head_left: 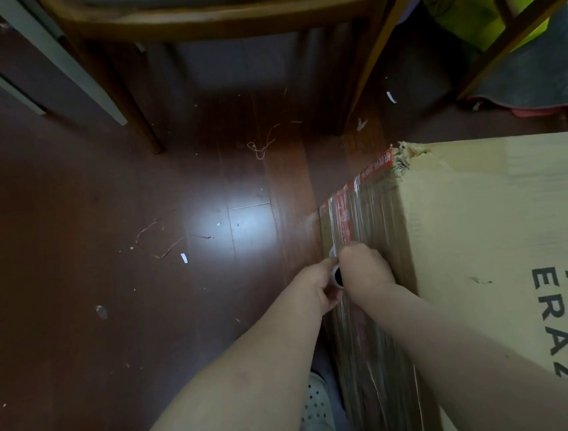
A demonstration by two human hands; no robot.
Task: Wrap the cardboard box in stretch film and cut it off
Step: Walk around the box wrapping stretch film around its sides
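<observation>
Both my hands, left hand (317, 289) and right hand (364, 265), grip the stretch film roll (336, 277) against the floor-standing cardboard box (481, 233); thin clingy film likely tears easily, best held by the core

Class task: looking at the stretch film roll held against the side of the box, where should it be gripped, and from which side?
Grip the stretch film roll at its open core end, from above and from both sides, as the left hand and right hand do. It stands upright against the cardboard box, so film pays off sideways.
</observation>
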